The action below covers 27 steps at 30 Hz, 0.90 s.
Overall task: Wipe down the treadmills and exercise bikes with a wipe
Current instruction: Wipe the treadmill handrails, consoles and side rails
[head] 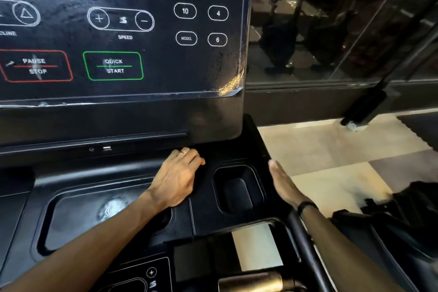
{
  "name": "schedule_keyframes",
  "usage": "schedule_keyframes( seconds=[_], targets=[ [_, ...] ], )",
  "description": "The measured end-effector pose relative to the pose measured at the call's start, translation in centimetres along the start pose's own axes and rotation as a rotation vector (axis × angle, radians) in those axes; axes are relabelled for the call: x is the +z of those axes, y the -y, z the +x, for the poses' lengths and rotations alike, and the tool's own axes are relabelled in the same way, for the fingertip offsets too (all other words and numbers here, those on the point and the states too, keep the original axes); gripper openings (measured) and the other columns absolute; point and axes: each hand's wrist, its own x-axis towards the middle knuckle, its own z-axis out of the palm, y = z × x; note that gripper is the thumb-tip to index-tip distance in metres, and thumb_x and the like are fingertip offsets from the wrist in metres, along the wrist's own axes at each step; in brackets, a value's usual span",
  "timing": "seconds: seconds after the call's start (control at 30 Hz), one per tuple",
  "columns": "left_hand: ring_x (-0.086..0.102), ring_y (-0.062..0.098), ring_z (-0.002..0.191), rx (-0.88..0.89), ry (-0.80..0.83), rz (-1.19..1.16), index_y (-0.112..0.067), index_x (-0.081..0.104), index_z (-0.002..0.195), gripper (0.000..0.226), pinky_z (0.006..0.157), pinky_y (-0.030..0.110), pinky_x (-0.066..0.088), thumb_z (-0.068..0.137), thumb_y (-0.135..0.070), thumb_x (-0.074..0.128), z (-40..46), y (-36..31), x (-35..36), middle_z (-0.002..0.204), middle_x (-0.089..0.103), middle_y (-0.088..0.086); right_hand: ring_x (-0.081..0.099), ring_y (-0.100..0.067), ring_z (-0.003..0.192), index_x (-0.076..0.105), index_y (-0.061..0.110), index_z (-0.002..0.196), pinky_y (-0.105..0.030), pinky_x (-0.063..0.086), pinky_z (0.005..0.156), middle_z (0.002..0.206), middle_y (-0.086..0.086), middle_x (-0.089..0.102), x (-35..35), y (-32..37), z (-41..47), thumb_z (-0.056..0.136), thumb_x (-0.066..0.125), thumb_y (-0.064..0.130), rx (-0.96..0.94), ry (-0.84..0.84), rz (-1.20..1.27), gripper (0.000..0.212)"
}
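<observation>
The left hand lay palm-down on the treadmill console, just left of its cup holder, fingers pressed flat on what may be a dark wipe; I couldn't tell. Right of the cup holder, the right hand rested edge-on, fingers straight, grasping nothing

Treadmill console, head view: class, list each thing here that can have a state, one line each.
Left hand: palm down, pressed flat on the console ledge.
Right hand: open, edge-on, holding nothing.
Control panel: unlit, smeared, scuffed at its lower right corner.
Cup holder: empty.
Wipe: none can be made out.
</observation>
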Motion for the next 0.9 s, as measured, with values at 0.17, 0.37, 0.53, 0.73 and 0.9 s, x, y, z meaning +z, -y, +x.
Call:
schedule_keyframes(
  seconds=[0.17, 0.37, 0.53, 0.73, 0.9],
  targets=[
    [0.055, 0.019, 0.105, 0.040, 0.014, -0.103, -0.013, 0.065, 0.115, 0.033, 0.086, 0.031, 0.043, 0.088, -0.010, 0.047, 0.3, -0.1, 0.4, 0.114, 0.063, 0.000, 0.017, -0.024, 0.153, 0.015, 0.010, 0.159, -0.038, 0.006, 0.123, 0.166, -0.009, 0.018, 1.2, -2.8, -6.4, 0.102, 0.020, 0.058, 0.181, -0.067, -0.228, 0.074],
    [0.060, 0.021, 0.112, 0.024, 0.063, -0.094, -0.012, 0.069, 0.115, 0.041, 0.093, 0.034, 0.047, 0.094, -0.023, 0.036, 0.3, -0.1, 0.4, 0.121, 0.066, 0.002, 0.003, -0.033, 0.154, -0.001, 0.004, 0.159, -0.046, 0.003, 0.125, 0.166, -0.019, 0.003, 5.9, 0.5, -7.4, 0.083, -0.013, 0.081, -0.125, -0.233, -0.608, 0.108],
    [0.064, 0.022, 0.095, -0.011, 0.100, -0.039, -0.011, 0.069, 0.108, 0.043, 0.081, 0.037, 0.055, 0.094, -0.040, 0.040, 0.4, -1.0, 0.0, 0.113, 0.065, 0.002, 0.008, -0.019, 0.154, 0.006, 0.017, 0.160, -0.047, 0.000, 0.124, 0.168, -0.003, 0.010, 2.6, -0.1, -4.6, 0.100, 0.017, 0.063, -0.016, -0.163, -0.322, 0.076],
    [0.062, 0.024, 0.091, -0.109, 0.039, -0.086, -0.011, 0.067, 0.103, 0.044, 0.078, 0.040, 0.053, 0.093, -0.044, 0.040, 0.4, -2.0, 0.5, 0.106, 0.063, 0.001, 0.018, -0.025, 0.151, 0.013, 0.012, 0.159, -0.049, 0.007, 0.123, 0.164, -0.008, 0.022, 2.7, -2.9, -10.7, 0.098, 0.018, 0.064, 0.203, -0.182, -0.289, 0.080],
    [0.062, 0.023, 0.094, -0.132, -0.001, -0.146, -0.013, 0.069, 0.095, 0.041, 0.079, 0.039, 0.050, 0.099, -0.037, 0.036, 0.5, -1.7, 1.0, 0.109, 0.066, 0.001, -0.011, -0.028, 0.154, -0.014, 0.009, 0.157, -0.041, -0.012, 0.121, 0.166, -0.014, -0.011, 6.0, -1.4, -13.3, 0.081, -0.010, 0.082, 0.013, -0.226, -0.510, 0.105]
  ],
)
